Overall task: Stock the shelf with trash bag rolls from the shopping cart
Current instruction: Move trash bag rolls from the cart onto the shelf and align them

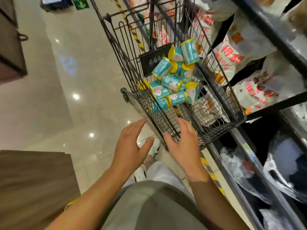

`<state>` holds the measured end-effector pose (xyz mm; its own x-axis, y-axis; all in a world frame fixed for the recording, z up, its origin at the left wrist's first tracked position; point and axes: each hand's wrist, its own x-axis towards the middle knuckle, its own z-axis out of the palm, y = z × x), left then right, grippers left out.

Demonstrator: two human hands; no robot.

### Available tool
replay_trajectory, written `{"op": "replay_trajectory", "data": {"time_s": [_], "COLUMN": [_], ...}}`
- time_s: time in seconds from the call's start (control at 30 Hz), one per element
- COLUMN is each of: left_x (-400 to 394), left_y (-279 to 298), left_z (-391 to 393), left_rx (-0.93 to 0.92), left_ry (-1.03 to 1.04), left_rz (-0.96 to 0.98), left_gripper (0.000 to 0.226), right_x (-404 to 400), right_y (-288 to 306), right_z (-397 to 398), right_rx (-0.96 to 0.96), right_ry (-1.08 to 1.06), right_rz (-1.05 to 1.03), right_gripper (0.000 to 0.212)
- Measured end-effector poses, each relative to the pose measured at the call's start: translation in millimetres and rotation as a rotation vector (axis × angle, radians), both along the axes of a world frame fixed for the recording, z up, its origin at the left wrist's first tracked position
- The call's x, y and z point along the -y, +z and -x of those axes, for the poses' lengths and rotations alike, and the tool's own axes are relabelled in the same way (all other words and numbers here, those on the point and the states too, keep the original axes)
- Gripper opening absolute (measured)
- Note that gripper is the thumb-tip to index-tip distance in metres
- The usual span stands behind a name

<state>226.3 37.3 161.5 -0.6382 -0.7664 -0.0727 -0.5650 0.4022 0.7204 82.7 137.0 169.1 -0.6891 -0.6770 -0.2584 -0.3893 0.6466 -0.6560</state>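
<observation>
Both our hands sit at the near end of the shopping cart (166, 127), fingers straight and spread, holding nothing. L hand (131, 146) hovers outside the cart's near-left corner, above the floor. R hand (184, 143) is over the near rim; can't tell if fingers actually touch the wire.

The trash bag rolls (172, 78) lie ahead of us in the basket, heaped from mid-cart toward the far end and left wall, teal w/ yellow caps. Long axes point every which way; nearest ones by the left wall lie roughly across the cart. One roll (189, 51) stands tilted on top at the far end.

We judge the R hand nearer: already over the basket, straight reach fwd to the nearest rolls. L must clear the side wall first.

Shelf (274, 39) runs along the cart's right side, packed w/ white-and-red bags (232, 52).
</observation>
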Motion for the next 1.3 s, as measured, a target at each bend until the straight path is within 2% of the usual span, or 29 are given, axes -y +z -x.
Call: {"op": "replay_trajectory", "data": {"time_s": [0.2, 0.43, 0.57, 0.77, 0.87, 1.0, 1.13, 1.2, 1.3], "left_x": [71, 153, 191, 252, 286, 327, 355, 366, 372], "left_y": [-7, -1, -6, -46, -86, -139, -177, -197, -229], "left_z": [38, 119, 169, 241, 272, 312, 342, 350, 358], "left_rx": [0.052, 0.060, 0.056, 0.067, 0.166, 0.305, 0.340, 0.359, 0.413], "left_ry": [-0.012, -0.118, -0.197, -0.288, -0.344, -0.418, -0.434, -0.424, -0.371], "left_rz": [0.012, 0.036, 0.023, -0.060, -0.089, -0.136, -0.174, -0.162, -0.196], "left_gripper": [0.057, 0.058, 0.058, 0.053, 0.054, 0.065, 0.057, 0.058, 0.062], "right_x": [78, 147, 159, 177, 193, 223, 253, 265, 286], "right_y": [-16, -19, -27, -52, -74, -114, -174, -206, -254], "right_z": [46, 113, 143, 175, 191, 209, 224, 234, 251], "right_rx": [0.039, 0.111, 0.129, 0.180, 0.206, 0.406, 0.633, 0.716, 0.869], "right_ry": [-0.020, -0.173, -0.251, -0.418, -0.511, -0.697, -0.897, -0.947, -1.143], "right_rz": [0.029, 0.064, 0.014, -0.040, -0.093, -0.188, -0.164, -0.179, -0.089], "right_gripper": [0.068, 0.072, 0.061, 0.064, 0.064, 0.065, 0.065, 0.069, 0.074]}}
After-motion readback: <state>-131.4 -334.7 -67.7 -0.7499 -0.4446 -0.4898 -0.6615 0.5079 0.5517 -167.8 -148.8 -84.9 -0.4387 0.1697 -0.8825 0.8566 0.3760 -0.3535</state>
